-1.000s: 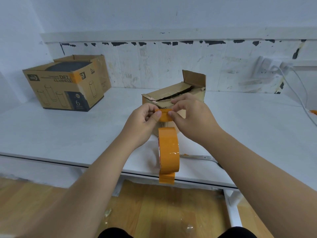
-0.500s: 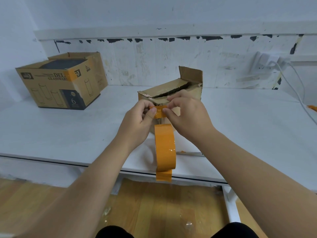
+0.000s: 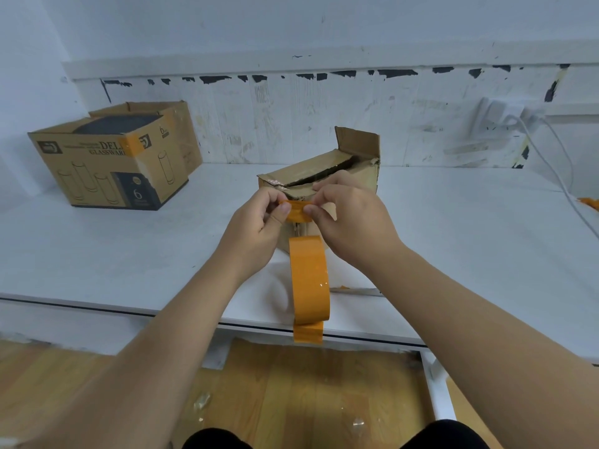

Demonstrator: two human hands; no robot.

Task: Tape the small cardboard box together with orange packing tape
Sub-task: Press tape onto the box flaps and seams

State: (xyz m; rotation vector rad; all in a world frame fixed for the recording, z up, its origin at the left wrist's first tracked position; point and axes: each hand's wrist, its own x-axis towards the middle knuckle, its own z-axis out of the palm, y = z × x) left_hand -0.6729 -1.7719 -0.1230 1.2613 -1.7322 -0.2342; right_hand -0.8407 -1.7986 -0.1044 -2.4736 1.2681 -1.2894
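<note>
The small cardboard box [image 3: 353, 166] stands in the middle of the white table, its top flaps partly raised and one end flap sticking up. In front of it my left hand [image 3: 256, 228] and my right hand [image 3: 350, 222] both pinch the free end of the orange tape [image 3: 295, 212], one on each side, at the box's near top edge. Below my fingers hangs the orange tape roll [image 3: 309, 280], seen edge-on, with a short loose strip at its bottom. The box's near face is mostly hidden behind my hands.
A larger glassware carton [image 3: 113, 163] sits at the back left of the white table [image 3: 97, 254]. A wall socket with a white cable [image 3: 551, 140] runs down at the right. Wooden floor shows below the table's front edge.
The view has shifted slightly. My thumbs have spread a little apart along the tape end, and the roll still hangs beneath them.
</note>
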